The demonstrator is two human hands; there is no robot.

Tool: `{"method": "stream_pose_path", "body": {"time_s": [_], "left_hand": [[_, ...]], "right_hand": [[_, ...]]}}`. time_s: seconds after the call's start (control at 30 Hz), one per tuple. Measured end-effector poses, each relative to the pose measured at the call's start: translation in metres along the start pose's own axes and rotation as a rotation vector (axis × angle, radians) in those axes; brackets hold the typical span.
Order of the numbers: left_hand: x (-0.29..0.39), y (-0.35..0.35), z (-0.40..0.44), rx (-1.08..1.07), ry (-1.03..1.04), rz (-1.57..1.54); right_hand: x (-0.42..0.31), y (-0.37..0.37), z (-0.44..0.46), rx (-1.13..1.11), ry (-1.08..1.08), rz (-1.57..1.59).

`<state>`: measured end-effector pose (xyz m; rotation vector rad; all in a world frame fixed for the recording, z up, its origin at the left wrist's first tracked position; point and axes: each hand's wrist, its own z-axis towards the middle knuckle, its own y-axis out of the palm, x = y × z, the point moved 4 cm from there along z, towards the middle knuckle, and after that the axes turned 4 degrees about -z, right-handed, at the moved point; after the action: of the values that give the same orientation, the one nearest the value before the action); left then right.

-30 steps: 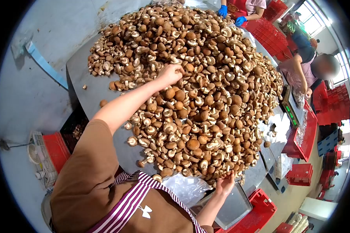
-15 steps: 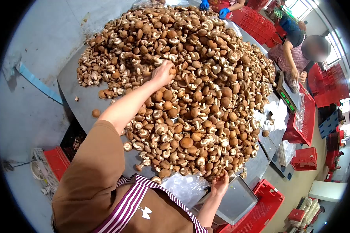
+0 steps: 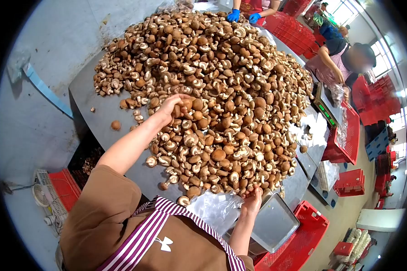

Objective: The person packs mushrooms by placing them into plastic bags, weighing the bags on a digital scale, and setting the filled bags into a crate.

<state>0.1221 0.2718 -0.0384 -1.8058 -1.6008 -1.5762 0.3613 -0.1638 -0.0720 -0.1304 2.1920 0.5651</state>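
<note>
A large heap of brown shiitake mushrooms point(image 3: 226, 95) covers the grey table. Toward the left side of the heap, my left hand point(image 3: 169, 108) has its fingers curled round a brown-capped shiitake mushroom point(image 3: 183, 106), partly hidden by the fingers. My right hand point(image 3: 252, 201) is at the near edge of the heap, fingers bent and drawn together; what lies in them is hard to make out against the mushrooms behind. Just left of that hand lies a clear plastic bag point(image 3: 215, 212). On its other side is a shallow metal tray point(image 3: 274, 223).
A red crate point(image 3: 309, 226) stands beyond the tray. Farther right are a scale with green digits point(image 3: 326, 113) and another red crate point(image 3: 341, 147). A co-worker handles a bag by the scale; blue-gloved hands point(image 3: 234, 16) of another person are at the far edge.
My left hand has come down and left across the heap, nearer to me. My right hand has risen slightly beside the near edge. The whole view has shifted a little.
</note>
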Motion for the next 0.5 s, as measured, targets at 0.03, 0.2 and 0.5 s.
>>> {"method": "stream_pose_path", "body": {"time_s": [0.03, 0.2, 0.5], "left_hand": [[-0.003, 0.001, -0.005, -0.017, -0.053, -0.152], [-0.014, 0.013, -0.047, -0.028, -0.133, -0.155], [-0.071, -0.152, -0.193, 0.382, -0.072, -0.204]], "right_hand": [[0.000, 0.003, -0.005, -0.008, 0.002, -0.006], [0.002, 0.012, -0.013, -0.041, 0.001, -0.039], [0.001, 0.004, -0.018, -0.028, -0.015, -0.189]]}}
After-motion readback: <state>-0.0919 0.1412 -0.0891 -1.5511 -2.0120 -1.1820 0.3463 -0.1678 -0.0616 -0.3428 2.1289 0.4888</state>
